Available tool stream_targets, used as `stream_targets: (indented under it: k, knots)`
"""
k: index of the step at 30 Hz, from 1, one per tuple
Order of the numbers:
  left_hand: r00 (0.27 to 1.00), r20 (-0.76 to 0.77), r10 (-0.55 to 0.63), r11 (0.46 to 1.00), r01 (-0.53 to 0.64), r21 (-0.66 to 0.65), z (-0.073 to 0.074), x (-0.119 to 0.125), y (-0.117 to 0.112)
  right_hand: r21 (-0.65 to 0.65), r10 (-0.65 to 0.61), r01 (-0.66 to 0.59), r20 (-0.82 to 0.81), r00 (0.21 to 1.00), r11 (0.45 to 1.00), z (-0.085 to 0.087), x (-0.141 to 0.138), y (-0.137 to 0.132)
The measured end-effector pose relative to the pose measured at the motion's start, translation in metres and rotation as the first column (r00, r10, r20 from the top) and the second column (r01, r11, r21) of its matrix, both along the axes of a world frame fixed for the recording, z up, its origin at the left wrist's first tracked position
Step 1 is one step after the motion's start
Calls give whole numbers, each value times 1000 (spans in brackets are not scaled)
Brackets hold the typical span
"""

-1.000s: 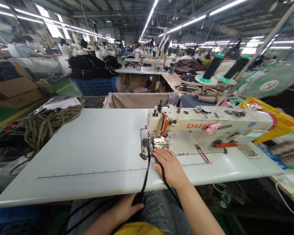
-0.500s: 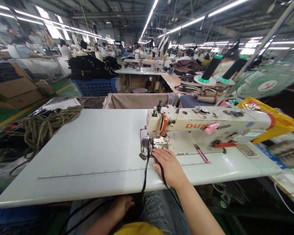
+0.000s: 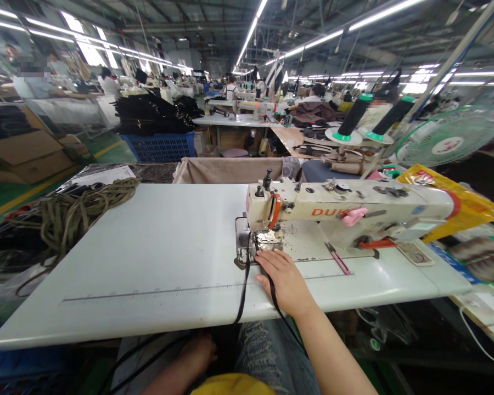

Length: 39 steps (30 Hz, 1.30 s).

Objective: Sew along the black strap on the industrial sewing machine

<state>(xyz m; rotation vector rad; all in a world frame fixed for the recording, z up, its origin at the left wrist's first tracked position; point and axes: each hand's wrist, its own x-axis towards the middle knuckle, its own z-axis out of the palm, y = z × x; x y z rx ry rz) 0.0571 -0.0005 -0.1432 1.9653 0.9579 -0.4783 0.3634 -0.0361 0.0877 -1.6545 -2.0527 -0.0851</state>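
Observation:
My right hand (image 3: pixel 285 281) lies flat on the white table, fingers together, pressing a black strap (image 3: pixel 243 291) just in front of the presser foot of the cream sewing machine (image 3: pixel 346 211). Two runs of the strap lead from the needle area over the table's front edge into my lap. My left hand (image 3: pixel 195 351) is below the table edge near my lap, by the hanging strap; its fingers are hidden.
A heap of olive cord (image 3: pixel 72 211) lies at the table's (image 3: pixel 148 258) left back corner. Pink-handled snips (image 3: pixel 340 262) rest right of my hand. A fan (image 3: pixel 448 134), thread cones (image 3: pixel 354 118) and a yellow bag (image 3: pixel 456 200) stand at the right. Other workstations and people fill the hall behind.
My left hand has dropped lower under the table edge, away from the strap it held. The right hand stays on the strap by the presser foot.

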Motion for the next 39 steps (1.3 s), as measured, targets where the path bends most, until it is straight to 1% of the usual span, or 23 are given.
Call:
stream_targets:
  k: [3,6,8,11,13,14,15,17,21,24,26,29,34,37,39]
  knots:
    - [999,-33,36,999,-35,34,9,-5,-2,-8,-2,2,0,1000,1000,-1,0,0]
    - [996,40,79,996,-81,36,24,-1,-4,-7,0,0,2,1000,1000,-1,0,0]
    - [979,166,121,991,-127,28,39,7,-5,1,3,-3,4,1000,1000,1,-1,0]
    - [909,376,177,983,-180,-29,63,21,-4,4,4,-4,6,1000,1000,4,-1,0]
    - [863,474,174,984,-140,-107,75,29,-3,1,5,-5,6,1000,1000,5,-1,-1]
    - [847,507,161,985,-102,-142,77,31,-2,0,7,-7,6,1000,1000,5,-1,-1]
    - [839,526,141,985,-65,-160,77,33,-2,0,7,-7,7,1000,1000,5,-1,-1]
    - [858,505,91,990,-22,-141,68,33,0,2,4,-4,5,1000,1000,4,-1,-1]
    - [939,339,56,998,-39,-55,37,24,0,6,-1,1,-1,1000,1000,1,0,-1]
    - [971,234,53,999,-51,-13,23,14,0,0,0,0,-1,1000,1000,0,0,0]
    - [985,165,43,999,-46,12,20,7,1,-3,0,0,0,1000,1000,0,0,1]
    - [997,79,20,999,-22,29,20,1,3,-9,2,-2,3,1000,1000,1,-1,0]
    - [1000,-27,-11,1000,12,28,18,1,3,-14,-3,3,7,1000,1000,1,0,-1]
    - [998,-65,-5,1000,6,12,14,0,1,-12,-8,8,5,1000,1000,0,0,-1]
    - [998,-61,7,1000,-8,-11,10,-3,0,-11,-8,8,5,1000,1000,-1,0,0]
